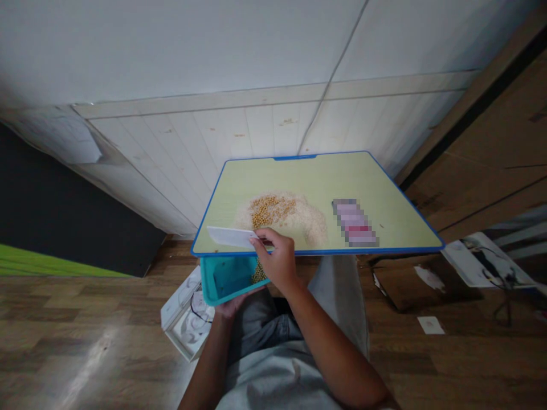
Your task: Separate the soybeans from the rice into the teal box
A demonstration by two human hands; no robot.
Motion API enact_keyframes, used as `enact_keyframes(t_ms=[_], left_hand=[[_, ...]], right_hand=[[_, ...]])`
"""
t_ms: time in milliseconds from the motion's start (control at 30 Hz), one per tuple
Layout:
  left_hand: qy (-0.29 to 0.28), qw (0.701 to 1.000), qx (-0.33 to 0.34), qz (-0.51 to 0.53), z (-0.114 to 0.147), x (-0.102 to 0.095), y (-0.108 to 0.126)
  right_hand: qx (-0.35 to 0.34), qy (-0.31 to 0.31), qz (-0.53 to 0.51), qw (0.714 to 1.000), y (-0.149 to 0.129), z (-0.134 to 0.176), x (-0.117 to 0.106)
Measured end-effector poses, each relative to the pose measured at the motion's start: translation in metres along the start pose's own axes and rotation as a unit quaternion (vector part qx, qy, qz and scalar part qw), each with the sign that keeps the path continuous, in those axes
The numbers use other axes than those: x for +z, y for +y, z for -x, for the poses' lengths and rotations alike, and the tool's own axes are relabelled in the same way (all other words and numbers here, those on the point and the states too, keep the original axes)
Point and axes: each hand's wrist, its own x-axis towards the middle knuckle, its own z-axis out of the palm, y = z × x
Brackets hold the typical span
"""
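Observation:
My right hand [276,256] pinches the end of a thin white card [231,236] over the table's front left edge. Beyond the card, a mound of pale rice-like grains [315,219] lies on the table with yellow soybean-like beans [267,209] on its left part. Under the front edge, my left hand [233,304] holds a teal plastic tray [220,296] from below, its fingers mostly hidden. Some of the beans show inside the tray at its right end, partly behind my right hand.
The small table [342,171] has a pale yellow top and blue rim, against a white panelled wall. A pixelated flat object [355,223] lies on its right side. An open white box [183,324] sits on the floor at left; a cardboard box [410,285] stands right.

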Motion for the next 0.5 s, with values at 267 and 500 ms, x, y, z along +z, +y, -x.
enact_keyframes(t_ms=[267,500], left_hand=[[-0.009,1.000,-0.005,0.013,0.006,0.002,0.001],[0.015,0.999,-0.021,0.019,0.003,0.007,-0.016]], right_hand=[[0.007,-0.013,0.007,1.000,-0.003,0.006,-0.008],[0.053,0.158,0.053,0.985,-0.006,0.004,-0.058]])
